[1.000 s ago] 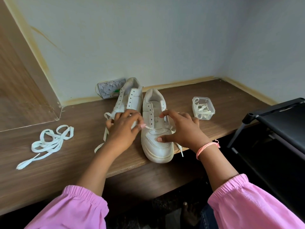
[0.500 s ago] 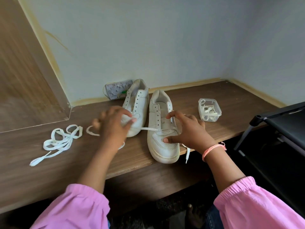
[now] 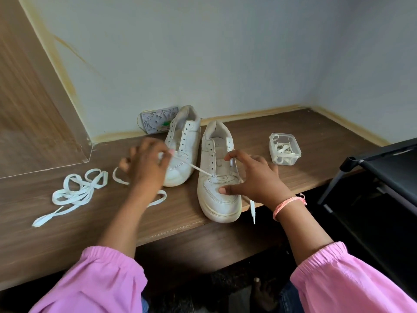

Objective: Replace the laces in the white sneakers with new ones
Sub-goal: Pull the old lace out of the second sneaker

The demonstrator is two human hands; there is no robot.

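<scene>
Two white sneakers stand side by side on the wooden shelf (image 3: 67, 233), toes toward me. My right hand (image 3: 255, 177) holds the nearer right sneaker (image 3: 216, 199), thumb on the toe cap and forefinger up at the eyelets. My left hand (image 3: 146, 168), blurred, pinches a white lace (image 3: 194, 167) that runs taut from the lowest eyelet of that sneaker. The lace's other end (image 3: 252, 210) hangs over the shelf edge. The left sneaker (image 3: 182, 150) shows bare eyelets.
A loose white lace (image 3: 74, 195) lies in a tangle at the left. A clear plastic tub (image 3: 284, 149) with laces sits at the right. A patterned packet (image 3: 155, 120) leans on the wall. A black rack (image 3: 383, 168) stands at the right.
My left hand has moved left and away from the right sneaker, drawing the lace out through the eyelet. My right hand has stayed on the sneaker.
</scene>
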